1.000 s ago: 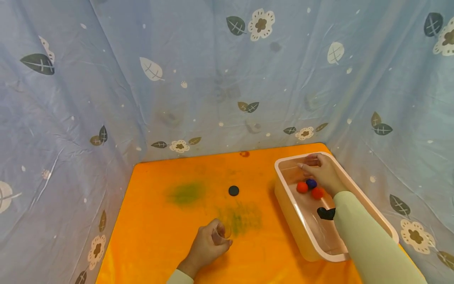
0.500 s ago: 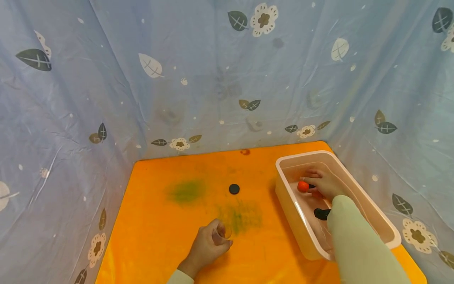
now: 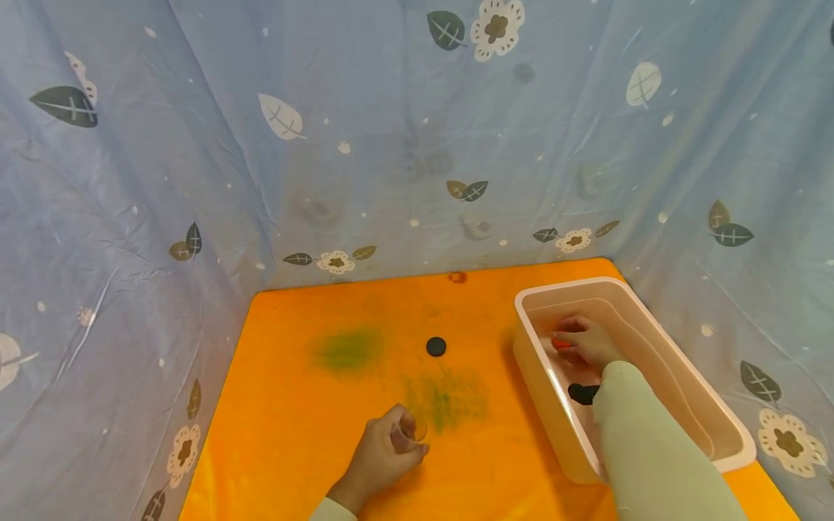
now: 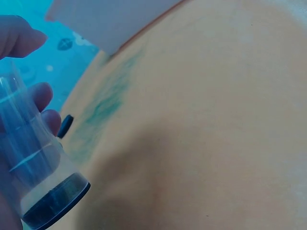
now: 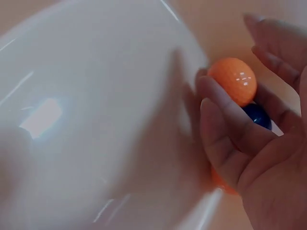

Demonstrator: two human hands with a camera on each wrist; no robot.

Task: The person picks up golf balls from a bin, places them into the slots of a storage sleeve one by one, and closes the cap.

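Observation:
My left hand (image 3: 384,452), low over the middle of the orange table, grips a clear plastic tube (image 4: 33,158) with a black base. On the table beyond it lies a flat black disc (image 3: 436,346). Inside the pale pink bin (image 3: 541,394), my right hand (image 3: 588,345) has its fingers around an orange ball (image 5: 235,81). A dark blue ball (image 5: 258,116) shows between those fingers, and a second orange ball (image 5: 221,182) is partly hidden below the hand. A black object (image 3: 582,394) in the bin is partly covered by the right sleeve.
The bin stands at the table's right side, its tall wall facing the left hand. Green smudges (image 3: 348,351) mark the orange tabletop (image 3: 293,434). A blue curtain (image 3: 365,145) with leaves and flowers encloses the table at the back and both sides.
My right hand has lowered into the bin from above the balls, and its fingers have closed around an orange ball. The left hand keeps the tube in the same place.

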